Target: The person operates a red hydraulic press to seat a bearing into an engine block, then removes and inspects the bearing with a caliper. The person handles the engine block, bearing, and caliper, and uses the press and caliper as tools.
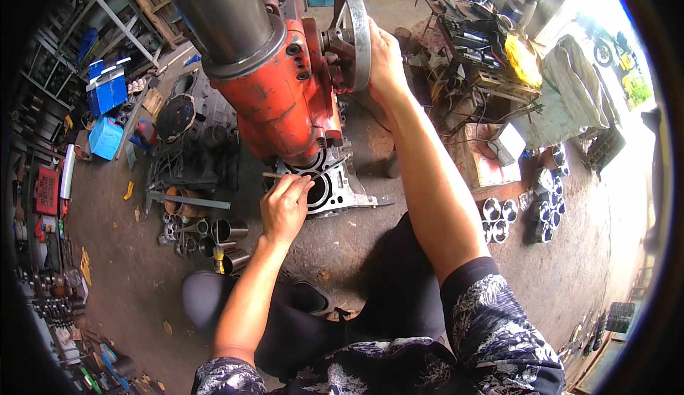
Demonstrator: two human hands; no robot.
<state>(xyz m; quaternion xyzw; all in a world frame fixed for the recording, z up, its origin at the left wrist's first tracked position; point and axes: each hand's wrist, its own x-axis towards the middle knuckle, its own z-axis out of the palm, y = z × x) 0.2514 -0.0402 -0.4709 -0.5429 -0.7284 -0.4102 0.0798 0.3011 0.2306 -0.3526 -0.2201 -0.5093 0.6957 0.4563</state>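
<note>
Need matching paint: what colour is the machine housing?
Orange-red machine housing, best in the head view.

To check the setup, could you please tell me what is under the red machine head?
Under the red machine head, a grey metal block with round bores shows; the left hand holds a thin rod over it. What the head and hand cover cannot be seen.

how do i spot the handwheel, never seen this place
Start at the big red machine head at top centre. On its right side, the right hand grips the handwheel. Its round grey rim sets it apart from the red head beside it.
</note>
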